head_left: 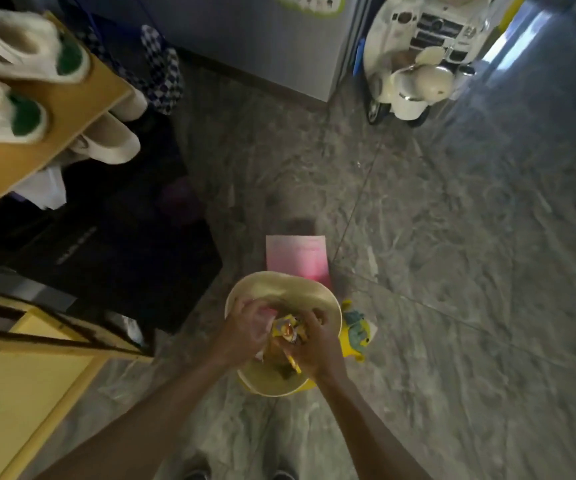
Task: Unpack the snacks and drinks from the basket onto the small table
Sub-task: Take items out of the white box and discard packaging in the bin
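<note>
Landmark: the round pale-cream basket [328, 299] standing on the grey marbled floor [452, 271], directly below the camera.

Far left of the basket: a low yellow-topped wooden bench [20, 393] with a dark frame. Probably the small table the task names; nothing from the basket shows on the part of it in view.

Inside the basket, left half: left hand [245, 329], fingers curled around a soft pinkish-white wrapped packet [266, 315]. Grip looks closed on it, though blur hides the fingertips.

Inside the basket, middle: a yellow-orange glossy snack pouch [288, 330], lying between the two hands.

Inside the basket, right half: right hand [314, 348], fingers bent down and pinching the pouch's right side.

Beyond the basket's far rim: a flat pink paper sheet [297, 259] on the floor. Touching the basket's right wall: a yellow-and-blue soft toy [355, 330].

Judgement: the step in hand is the grab, both hands taking items, nothing lifted clear yet. The next move calls for raising both items over the rim without snagging, then a turn well to the left to set them on the bench.
</note>
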